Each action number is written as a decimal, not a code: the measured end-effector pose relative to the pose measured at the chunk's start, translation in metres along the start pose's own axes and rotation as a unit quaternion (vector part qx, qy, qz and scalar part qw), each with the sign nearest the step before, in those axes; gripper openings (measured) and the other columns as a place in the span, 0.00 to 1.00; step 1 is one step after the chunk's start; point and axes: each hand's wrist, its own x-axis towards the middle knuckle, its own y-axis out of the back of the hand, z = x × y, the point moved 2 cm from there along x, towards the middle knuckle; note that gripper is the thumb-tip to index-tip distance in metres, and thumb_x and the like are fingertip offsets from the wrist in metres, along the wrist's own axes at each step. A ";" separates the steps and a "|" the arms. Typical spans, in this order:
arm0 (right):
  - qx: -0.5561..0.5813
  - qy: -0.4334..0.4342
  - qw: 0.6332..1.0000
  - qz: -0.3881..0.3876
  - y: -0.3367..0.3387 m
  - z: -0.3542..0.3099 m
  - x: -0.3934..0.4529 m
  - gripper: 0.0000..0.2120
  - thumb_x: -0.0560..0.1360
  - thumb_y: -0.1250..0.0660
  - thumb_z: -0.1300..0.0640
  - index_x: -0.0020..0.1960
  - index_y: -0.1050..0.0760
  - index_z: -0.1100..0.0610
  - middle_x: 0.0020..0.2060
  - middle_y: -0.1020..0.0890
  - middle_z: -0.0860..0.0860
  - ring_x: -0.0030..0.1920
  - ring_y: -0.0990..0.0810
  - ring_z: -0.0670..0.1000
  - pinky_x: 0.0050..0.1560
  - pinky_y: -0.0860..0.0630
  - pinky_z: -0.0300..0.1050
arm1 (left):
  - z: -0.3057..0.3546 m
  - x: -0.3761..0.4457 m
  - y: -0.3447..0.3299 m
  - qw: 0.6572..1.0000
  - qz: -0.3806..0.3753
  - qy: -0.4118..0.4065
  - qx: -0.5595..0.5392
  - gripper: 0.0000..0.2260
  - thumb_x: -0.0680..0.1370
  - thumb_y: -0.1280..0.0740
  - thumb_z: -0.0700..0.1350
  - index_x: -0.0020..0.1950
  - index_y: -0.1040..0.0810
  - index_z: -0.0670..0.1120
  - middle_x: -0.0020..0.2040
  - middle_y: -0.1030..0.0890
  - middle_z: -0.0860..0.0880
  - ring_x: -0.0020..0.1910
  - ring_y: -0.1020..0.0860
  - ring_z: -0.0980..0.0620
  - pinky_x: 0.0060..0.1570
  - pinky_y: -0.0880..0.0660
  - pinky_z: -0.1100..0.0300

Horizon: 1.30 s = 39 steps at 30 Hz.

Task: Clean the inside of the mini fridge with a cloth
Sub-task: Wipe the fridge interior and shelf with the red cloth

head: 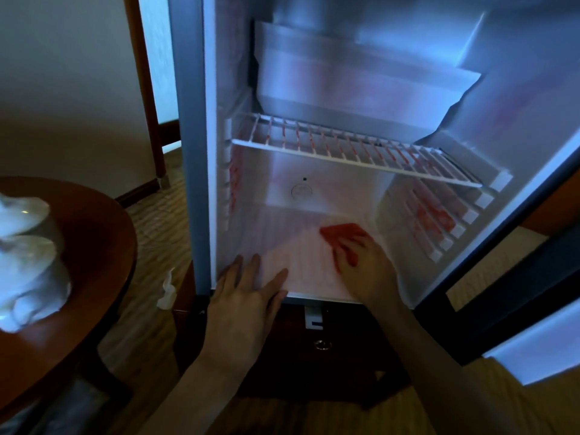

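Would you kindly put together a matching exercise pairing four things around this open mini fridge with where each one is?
Things:
1. red cloth
2. left hand
3. wire shelf
4. crumpled tissue

Places:
A. spanning the fridge halfway up
B. on the carpet left of the fridge
C. under the right hand on the fridge floor
D. flat on the front edge of the fridge floor

Pairs: 1-C, 2-D, 3-A, 4-B
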 end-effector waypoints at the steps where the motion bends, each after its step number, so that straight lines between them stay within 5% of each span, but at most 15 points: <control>1: -0.016 -0.022 1.000 0.003 -0.003 0.003 0.012 0.16 0.80 0.37 0.51 0.65 0.20 0.47 0.64 0.20 0.48 0.66 0.25 0.51 0.68 0.29 0.47 | 0.000 0.000 -0.001 1.000 -0.002 0.000 -0.003 0.18 0.81 0.39 0.57 0.72 0.25 0.60 0.74 0.28 0.44 0.73 0.31 0.37 0.68 0.28 0.42; 5: -0.020 -0.038 0.999 -0.013 -0.032 -0.028 0.061 0.17 0.81 0.40 0.46 0.65 0.19 0.48 0.63 0.20 0.50 0.66 0.26 0.53 0.66 0.29 0.49 | -0.001 0.001 -0.004 1.000 -0.011 -0.002 0.012 0.20 0.83 0.44 0.59 0.74 0.30 0.62 0.76 0.31 0.46 0.75 0.35 0.39 0.71 0.31 0.43; 11: 0.102 0.141 0.984 -0.019 -0.033 -0.069 0.018 0.11 0.78 0.31 0.50 0.59 0.17 0.47 0.59 0.18 0.46 0.63 0.23 0.48 0.63 0.25 0.43 | -0.001 0.001 -0.003 1.000 0.000 -0.001 -0.005 0.19 0.81 0.40 0.57 0.71 0.25 0.60 0.73 0.27 0.44 0.72 0.30 0.37 0.66 0.26 0.40; 15: 0.081 0.143 0.986 0.023 -0.005 -0.020 -0.052 0.15 0.80 0.36 0.48 0.66 0.26 0.41 0.67 0.28 0.36 0.69 0.33 0.33 0.70 0.45 0.25 | 0.001 0.000 -0.002 1.000 0.002 0.002 -0.002 0.18 0.81 0.38 0.56 0.71 0.24 0.59 0.73 0.26 0.43 0.72 0.30 0.37 0.66 0.27 0.40; 19: 0.047 0.042 0.995 0.079 0.005 0.012 -0.029 0.15 0.78 0.34 0.53 0.63 0.23 0.40 0.58 0.20 0.42 0.59 0.25 0.42 0.65 0.33 0.32 | 0.000 -0.001 -0.003 1.000 -0.009 0.007 0.009 0.19 0.82 0.41 0.57 0.73 0.27 0.61 0.75 0.29 0.45 0.74 0.33 0.38 0.70 0.30 0.42; 23: -0.034 0.001 0.999 0.014 -0.011 0.011 0.046 0.15 0.79 0.36 0.50 0.63 0.19 0.48 0.60 0.19 0.50 0.64 0.24 0.53 0.67 0.29 0.48 | -0.002 -0.001 -0.004 1.000 -0.017 0.000 0.011 0.20 0.83 0.45 0.59 0.75 0.32 0.63 0.78 0.33 0.47 0.77 0.37 0.40 0.73 0.34 0.44; 27: -0.063 -0.024 0.997 -0.023 -0.011 0.005 0.039 0.18 0.81 0.37 0.45 0.65 0.20 0.51 0.63 0.20 0.52 0.67 0.26 0.54 0.70 0.32 0.49 | -0.001 0.001 -0.004 1.000 -0.019 0.003 0.009 0.20 0.83 0.45 0.59 0.74 0.30 0.63 0.77 0.32 0.47 0.76 0.36 0.40 0.73 0.33 0.44; 33: -0.034 -0.015 0.999 0.037 0.003 -0.007 -0.078 0.19 0.80 0.40 0.43 0.66 0.22 0.49 0.65 0.23 0.50 0.68 0.27 0.54 0.71 0.34 0.47 | -0.001 0.000 -0.001 1.000 -0.027 0.005 0.007 0.21 0.82 0.46 0.59 0.75 0.31 0.62 0.77 0.33 0.46 0.76 0.36 0.39 0.73 0.33 0.43; 37: -0.003 0.013 0.999 0.036 0.003 -0.008 -0.030 0.13 0.79 0.36 0.49 0.61 0.19 0.48 0.58 0.19 0.49 0.63 0.24 0.52 0.66 0.34 0.39 | 0.000 0.000 -0.002 0.999 -0.030 0.005 0.011 0.20 0.83 0.43 0.57 0.75 0.30 0.61 0.77 0.32 0.45 0.76 0.36 0.39 0.72 0.33 0.43; 39: -0.024 0.005 1.000 0.005 -0.004 -0.005 0.015 0.14 0.80 0.36 0.52 0.63 0.19 0.47 0.59 0.19 0.49 0.64 0.25 0.52 0.69 0.32 0.43 | -0.001 0.000 -0.003 0.999 -0.035 0.002 0.013 0.20 0.83 0.46 0.58 0.76 0.32 0.62 0.78 0.34 0.46 0.77 0.37 0.40 0.73 0.34 0.44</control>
